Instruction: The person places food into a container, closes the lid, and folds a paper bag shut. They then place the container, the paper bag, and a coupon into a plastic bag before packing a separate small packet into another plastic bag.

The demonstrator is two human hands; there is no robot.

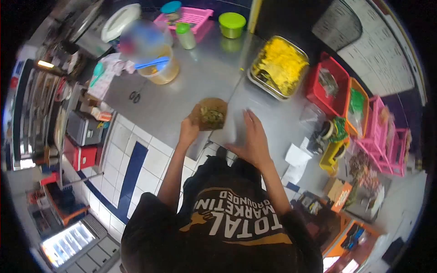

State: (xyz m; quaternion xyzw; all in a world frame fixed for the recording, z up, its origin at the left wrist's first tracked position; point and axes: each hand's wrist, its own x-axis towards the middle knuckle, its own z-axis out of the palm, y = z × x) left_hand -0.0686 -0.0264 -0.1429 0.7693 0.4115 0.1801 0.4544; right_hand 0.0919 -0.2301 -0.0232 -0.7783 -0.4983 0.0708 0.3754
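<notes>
My left hand (189, 129) grips the side of a brown paper food tray (219, 103), over the front edge of the steel table. Inside the tray lies a greenish, chopped-looking food (211, 116); I cannot make out its kind. To the right of the tray, my right hand (253, 142) is open and empty, with fingers and thumb spread apart. A glass dish (286, 96) heaped with yellow shredded food (283, 61) stands farther back on the right.
Scissors (134, 96) lie at the left beside a plastic tub (166, 75) with a blue utensil across it. At the back are a green-capped bottle (185, 36) and a lime-lidded container (232, 25). On the right are a red bin (314, 86), a tape dispenser (330, 159) and white papers (296, 161).
</notes>
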